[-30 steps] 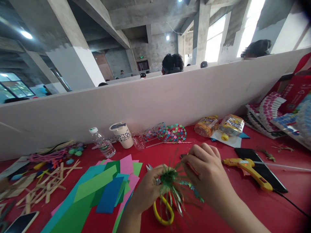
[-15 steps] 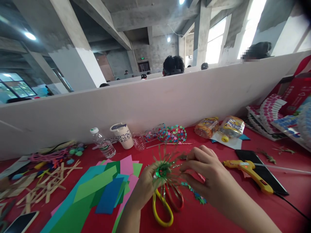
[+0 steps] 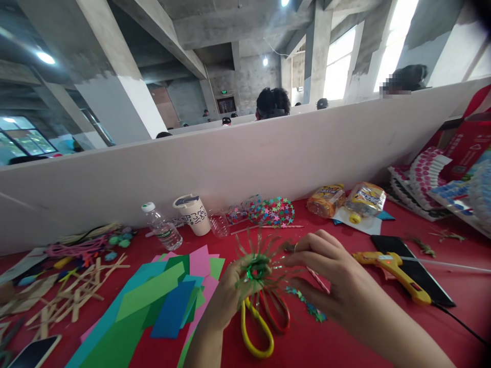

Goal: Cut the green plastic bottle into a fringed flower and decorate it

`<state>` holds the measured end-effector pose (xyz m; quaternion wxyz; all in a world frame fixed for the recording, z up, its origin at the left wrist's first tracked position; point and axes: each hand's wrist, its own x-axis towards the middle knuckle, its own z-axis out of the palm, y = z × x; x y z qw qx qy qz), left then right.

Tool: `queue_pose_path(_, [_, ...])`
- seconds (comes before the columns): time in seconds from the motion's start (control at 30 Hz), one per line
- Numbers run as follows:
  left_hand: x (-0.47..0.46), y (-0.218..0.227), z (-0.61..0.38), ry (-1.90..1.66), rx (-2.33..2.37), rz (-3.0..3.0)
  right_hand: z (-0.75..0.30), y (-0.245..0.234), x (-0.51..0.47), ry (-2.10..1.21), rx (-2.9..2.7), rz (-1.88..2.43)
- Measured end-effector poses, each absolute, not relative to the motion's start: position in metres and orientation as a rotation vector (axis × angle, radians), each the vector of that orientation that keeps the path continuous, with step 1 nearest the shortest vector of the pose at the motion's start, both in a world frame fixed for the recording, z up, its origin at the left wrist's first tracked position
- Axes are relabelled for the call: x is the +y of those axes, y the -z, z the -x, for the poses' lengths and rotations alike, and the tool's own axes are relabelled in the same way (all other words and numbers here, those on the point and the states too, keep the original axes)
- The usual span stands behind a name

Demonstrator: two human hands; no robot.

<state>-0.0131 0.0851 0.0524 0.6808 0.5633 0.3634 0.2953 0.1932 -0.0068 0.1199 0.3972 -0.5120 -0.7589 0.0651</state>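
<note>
My left hand (image 3: 230,286) grips a green fringed plastic piece (image 3: 255,272) by its side. It has a shiny round centre and thin see-through strips that fan out like a flower. Just right of the strips is my right hand (image 3: 326,266), its thumb and forefinger apart and partly blurred; whether a fingertip touches a strip is hard to tell. Beneath the piece lie scissors with one yellow and one red handle (image 3: 258,332), their blades hidden. A short row of blue and green stars (image 3: 307,304) is on the red table under my right hand.
Coloured paper (image 3: 153,296) and wooden sticks (image 3: 76,291) lie left. Behind stand a water bottle (image 3: 163,227), a white cup (image 3: 194,214) and star confetti (image 3: 272,212). A yellow glue gun (image 3: 395,271) with a cord is right. A white partition (image 3: 230,163) borders the table.
My right thumb and forefinger have spread farther apart beside the strips. The fringed piece has tilted slightly in my left hand, which keeps hold of it.
</note>
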Motion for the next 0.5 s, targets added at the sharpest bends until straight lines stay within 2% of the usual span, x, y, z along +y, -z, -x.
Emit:
queue_pose_path(0.17, [0.0821, -0.0561, 0.0116, -0.701, 0.804, -1.268, -0.1924, -0.1236, -0.0077, -0.084, -1.818, 1.293])
queue_pose_path(0.5, [0.0859, -0.0566, 0.009, -0.729, 0.952, -1.495, -0.1844, -0.1164, -0.0041, -0.296, -1.738, 1.279])
